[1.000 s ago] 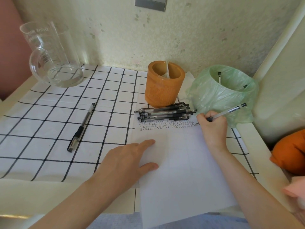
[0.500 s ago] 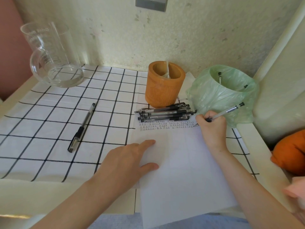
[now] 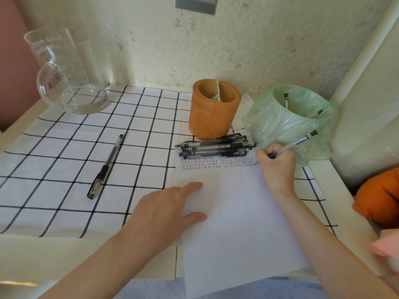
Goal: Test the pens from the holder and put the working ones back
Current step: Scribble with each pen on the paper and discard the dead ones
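Pen, clear-barrelled with a black end, slants from its tip on the paper up and right toward the green bag. The grip of the right hand curls round its lower barrel. Left hand lies flat on the paper.

One holder, one jug, one bin, one sheet; piled pens uncountable.
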`<action>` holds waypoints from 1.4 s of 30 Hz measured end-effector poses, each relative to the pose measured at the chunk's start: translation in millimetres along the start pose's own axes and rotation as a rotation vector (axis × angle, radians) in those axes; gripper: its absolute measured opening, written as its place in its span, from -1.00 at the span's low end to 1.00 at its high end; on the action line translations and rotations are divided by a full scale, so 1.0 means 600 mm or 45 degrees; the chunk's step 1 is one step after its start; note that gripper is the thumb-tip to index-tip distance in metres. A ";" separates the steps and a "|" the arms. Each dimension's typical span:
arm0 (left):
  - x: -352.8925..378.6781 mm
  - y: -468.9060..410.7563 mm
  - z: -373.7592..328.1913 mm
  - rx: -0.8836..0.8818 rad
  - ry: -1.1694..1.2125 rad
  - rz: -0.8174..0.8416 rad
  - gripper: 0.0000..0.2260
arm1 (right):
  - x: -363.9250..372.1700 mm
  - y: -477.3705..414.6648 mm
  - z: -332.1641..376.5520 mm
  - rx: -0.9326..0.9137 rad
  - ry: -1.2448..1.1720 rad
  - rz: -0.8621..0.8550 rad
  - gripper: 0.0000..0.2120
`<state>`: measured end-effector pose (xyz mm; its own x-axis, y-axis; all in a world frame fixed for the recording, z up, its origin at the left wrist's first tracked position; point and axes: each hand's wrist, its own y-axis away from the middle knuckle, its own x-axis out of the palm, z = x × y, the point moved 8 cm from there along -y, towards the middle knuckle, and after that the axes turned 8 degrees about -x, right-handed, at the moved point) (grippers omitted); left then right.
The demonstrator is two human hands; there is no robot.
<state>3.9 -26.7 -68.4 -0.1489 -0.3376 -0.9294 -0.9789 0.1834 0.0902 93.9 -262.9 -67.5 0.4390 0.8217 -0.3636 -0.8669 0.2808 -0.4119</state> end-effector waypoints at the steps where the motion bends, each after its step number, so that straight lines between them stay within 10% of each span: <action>1: -0.001 0.000 0.000 0.000 0.006 0.000 -0.47 | -0.001 0.000 0.000 0.001 0.007 -0.003 -0.64; 15: -0.005 0.001 -0.004 -0.010 0.018 0.017 -0.46 | -0.023 -0.003 0.024 0.080 -0.235 -0.065 -0.70; 26: -0.030 -0.002 -0.013 -0.006 1.021 -0.006 -0.54 | 0.029 0.048 0.081 0.503 -0.934 0.343 -0.79; 42: -0.028 0.000 -0.008 -0.090 1.078 0.073 -0.94 | -0.015 0.020 0.061 0.319 -0.605 0.137 -0.78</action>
<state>5.8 -25.5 -51.1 -0.2255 -0.9115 -0.3439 -0.9688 0.1728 0.1774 70.6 -248.8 -38.5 0.2400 0.9695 0.0490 -0.9562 0.2448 -0.1606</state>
